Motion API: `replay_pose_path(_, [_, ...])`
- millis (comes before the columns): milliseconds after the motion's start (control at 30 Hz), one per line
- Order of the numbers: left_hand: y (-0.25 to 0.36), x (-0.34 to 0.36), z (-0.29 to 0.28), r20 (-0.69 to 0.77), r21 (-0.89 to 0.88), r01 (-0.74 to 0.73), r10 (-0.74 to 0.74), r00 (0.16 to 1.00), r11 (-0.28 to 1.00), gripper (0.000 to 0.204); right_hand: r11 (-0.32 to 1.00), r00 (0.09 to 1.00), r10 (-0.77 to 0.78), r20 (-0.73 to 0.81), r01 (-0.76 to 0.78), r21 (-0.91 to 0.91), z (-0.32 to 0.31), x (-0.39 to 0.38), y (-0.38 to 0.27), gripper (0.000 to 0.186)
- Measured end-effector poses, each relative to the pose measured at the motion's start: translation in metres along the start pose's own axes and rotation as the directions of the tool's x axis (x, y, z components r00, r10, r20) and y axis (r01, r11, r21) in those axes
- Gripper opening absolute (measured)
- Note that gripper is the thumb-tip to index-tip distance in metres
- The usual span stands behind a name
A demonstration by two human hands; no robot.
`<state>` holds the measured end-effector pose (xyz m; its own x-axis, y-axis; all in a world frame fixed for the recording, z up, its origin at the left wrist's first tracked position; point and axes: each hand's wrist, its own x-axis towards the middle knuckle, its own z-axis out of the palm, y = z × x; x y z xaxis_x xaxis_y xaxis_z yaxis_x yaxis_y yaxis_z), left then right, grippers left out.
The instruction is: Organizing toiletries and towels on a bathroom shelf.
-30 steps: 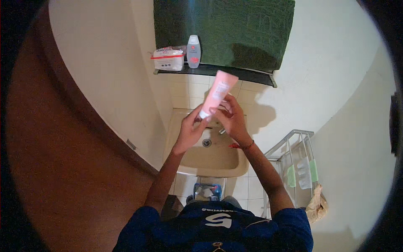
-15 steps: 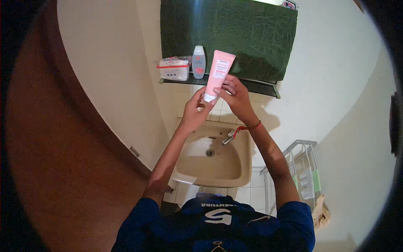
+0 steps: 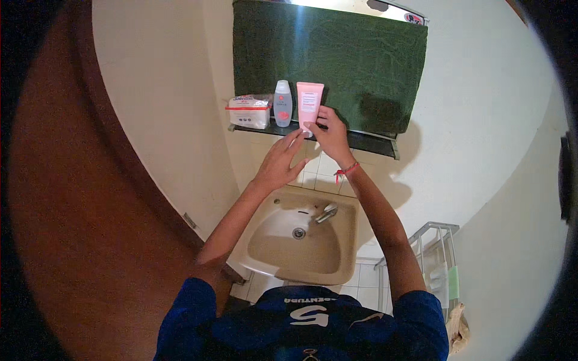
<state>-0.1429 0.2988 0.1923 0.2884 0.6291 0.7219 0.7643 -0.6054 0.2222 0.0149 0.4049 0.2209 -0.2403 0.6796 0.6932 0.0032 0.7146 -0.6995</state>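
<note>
A pink squeeze tube (image 3: 310, 103) with a white cap stands upright, cap down, at the dark shelf (image 3: 367, 143). My right hand (image 3: 329, 133) grips its lower right side, thumb across the front. My left hand (image 3: 282, 161) is open, its fingers stretched out toward the cap; the fingertips are at or just beside it. Left of the tube stands a clear bottle (image 3: 283, 107) with a white cap. Farther left on the shelf sits a white packet with a red band (image 3: 249, 113).
Behind the shelf hangs a dark green towel (image 3: 328, 54). Below my hands is a beige sink (image 3: 346, 256) with a metal faucet (image 3: 326, 213). A grey metal rack (image 3: 435, 227) stands at the right, and a brown door (image 3: 90, 210) at the left.
The tube has moved left and down to the shelf and now stands straighter beside the bottle. My left hand has loosened from the cap and its fingers have straightened. The view has shifted slightly.
</note>
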Motion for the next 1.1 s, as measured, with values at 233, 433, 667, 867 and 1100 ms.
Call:
replay_pose_path(233, [-0.025,0.0,0.001,0.045,0.215,-0.026,0.017,0.999,0.976,0.067,0.966,0.982,-0.179,-0.056,0.165,-0.197,0.009,0.017,0.013,0.044])
replay_pose_path(433, [-0.035,-0.001,-0.011,-0.012,0.276,-0.033,0.037,0.999,0.961,0.066,0.979,0.995,-0.085,-0.048,0.074,-0.193,0.012,0.02,0.002,0.039])
replay_pose_path(667, [-0.03,-0.001,0.002,0.0,0.433,-0.021,0.023,1.0,0.901,0.067,0.964,0.987,-0.137,-0.079,0.115,-0.239,0.014,0.019,0.009,0.04])
replay_pose_path(867, [-0.031,0.0,0.006,-0.004,0.365,0.011,-0.01,1.0,0.931,0.068,0.962,0.983,-0.161,-0.086,0.137,-0.238,0.022,0.017,0.004,0.037])
replay_pose_path(1100, [-0.031,0.0,0.01,0.018,0.364,0.005,-0.013,1.0,0.931,0.068,0.948,0.985,-0.153,-0.081,0.123,-0.293,0.022,0.017,0.012,0.035])
